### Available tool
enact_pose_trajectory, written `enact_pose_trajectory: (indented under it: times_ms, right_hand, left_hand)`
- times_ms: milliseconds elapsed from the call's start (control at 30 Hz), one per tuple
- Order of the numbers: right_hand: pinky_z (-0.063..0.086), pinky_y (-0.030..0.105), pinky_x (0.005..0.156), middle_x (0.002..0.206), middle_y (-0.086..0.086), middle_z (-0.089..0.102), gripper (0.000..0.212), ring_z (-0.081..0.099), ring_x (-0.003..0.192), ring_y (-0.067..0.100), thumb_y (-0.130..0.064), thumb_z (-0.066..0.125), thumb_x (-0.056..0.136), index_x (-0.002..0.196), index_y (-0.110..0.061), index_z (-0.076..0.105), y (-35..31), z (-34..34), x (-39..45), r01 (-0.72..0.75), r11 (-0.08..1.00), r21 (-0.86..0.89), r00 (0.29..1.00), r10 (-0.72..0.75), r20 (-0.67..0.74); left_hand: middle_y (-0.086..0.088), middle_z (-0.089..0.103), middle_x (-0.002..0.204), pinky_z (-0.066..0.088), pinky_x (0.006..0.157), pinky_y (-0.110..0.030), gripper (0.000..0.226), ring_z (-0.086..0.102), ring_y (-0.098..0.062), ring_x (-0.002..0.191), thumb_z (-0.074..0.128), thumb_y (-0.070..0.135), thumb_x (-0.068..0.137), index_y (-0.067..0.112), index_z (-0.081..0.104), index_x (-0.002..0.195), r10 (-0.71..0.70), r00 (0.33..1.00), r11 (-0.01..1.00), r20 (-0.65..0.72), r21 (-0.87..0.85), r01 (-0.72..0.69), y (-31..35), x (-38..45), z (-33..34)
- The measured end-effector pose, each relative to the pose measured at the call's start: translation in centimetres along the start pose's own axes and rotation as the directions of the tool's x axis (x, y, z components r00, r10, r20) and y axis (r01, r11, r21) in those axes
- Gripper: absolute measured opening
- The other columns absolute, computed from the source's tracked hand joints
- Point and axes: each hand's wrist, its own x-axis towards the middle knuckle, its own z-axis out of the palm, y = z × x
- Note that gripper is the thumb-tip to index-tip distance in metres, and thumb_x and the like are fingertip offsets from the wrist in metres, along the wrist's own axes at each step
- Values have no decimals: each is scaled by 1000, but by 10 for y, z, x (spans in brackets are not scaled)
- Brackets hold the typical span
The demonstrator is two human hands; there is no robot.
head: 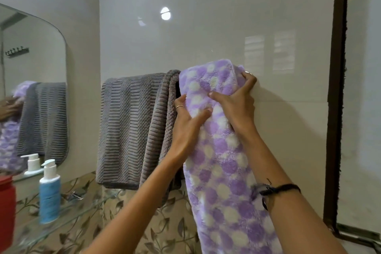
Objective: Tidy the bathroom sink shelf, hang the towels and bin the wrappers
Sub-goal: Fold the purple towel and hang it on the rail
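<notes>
A purple towel with white dots (222,171) hangs over the wall rail, which it hides, and drops down in front of me. My left hand (187,121) grips its left edge just below the fold, thumb on the front. My right hand (239,101) grips the towel's right side near the top, fingers curled over the fold against the wall. Two grey ribbed towels (132,128) hang on the same rail directly to the left, touching the purple one.
A glass shelf (68,218) at lower left carries a blue pump bottle (50,194) and a red container (7,208). A mirror (33,88) is on the left wall. A dark door frame (336,109) stands at the right.
</notes>
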Motion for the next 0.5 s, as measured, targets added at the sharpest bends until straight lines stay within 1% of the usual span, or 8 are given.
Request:
enact_pose_trajectory:
  times_ms: [67,133,200,267,300,367,433,500]
  right_hand:
    - [48,39,88,131,-8,53,76,61,103,28,-22,75,72,130,-20,27,3,-3,-2,19,998,61,1000,-18,-20]
    - [48,39,87,125,-12,53,75,61,102,28,-22,74,72,130,-21,28,2,-2,-7,31,997,77,998,-27,-50]
    - [49,39,82,113,-13,52,76,62,97,30,-22,74,72,132,-23,27,2,2,-17,33,997,68,996,-27,-85]
    - [50,40,77,108,-9,56,72,62,93,33,-24,73,72,129,-23,28,7,5,-30,16,997,70,993,-7,-118]
    - [50,40,76,108,-5,59,69,62,92,33,-25,73,73,126,-23,30,10,6,-36,10,997,74,991,0,-131]
    - [51,39,74,103,-5,61,66,62,90,31,-29,74,73,122,-24,29,15,6,-44,30,997,78,989,-18,-148]
    - [50,37,73,90,-13,56,69,63,89,31,-35,74,73,122,-26,26,17,6,-47,33,998,51,990,-26,-139]
    - [49,37,77,97,-9,57,78,62,94,31,-45,74,70,125,-28,22,17,1,-42,-13,1000,-2,996,13,-90]
  left_hand:
    - [4,60,118,46,87,-33,51,60,-15,100,51,51,79,32,42,125,125,991,976,-38,183,-116,5,2,-13]
    - [-6,60,116,39,77,-31,43,57,-18,94,46,48,86,25,48,123,178,982,947,-65,281,-153,10,17,-21]
    - [-11,58,113,40,76,-32,48,54,-18,89,51,49,88,18,44,124,22,1000,982,-9,188,-20,19,38,-21]
    - [-9,53,112,47,85,-36,66,56,-22,97,58,53,83,12,32,128,-141,987,988,74,72,136,26,57,-14]
    - [-8,51,113,49,90,-39,72,57,-24,100,62,53,80,13,27,128,-172,982,985,75,40,170,27,65,-10]
    - [-5,51,109,49,94,-41,74,58,-23,99,69,47,77,13,25,126,-174,985,984,-7,-32,174,29,77,-4]
    - [2,52,100,47,97,-41,72,57,-21,96,72,41,75,14,27,124,-135,989,990,-58,-51,132,26,83,-3]
    - [6,51,96,46,98,-43,67,58,-20,98,74,40,72,16,32,119,-85,995,996,-58,-42,83,21,82,-2]
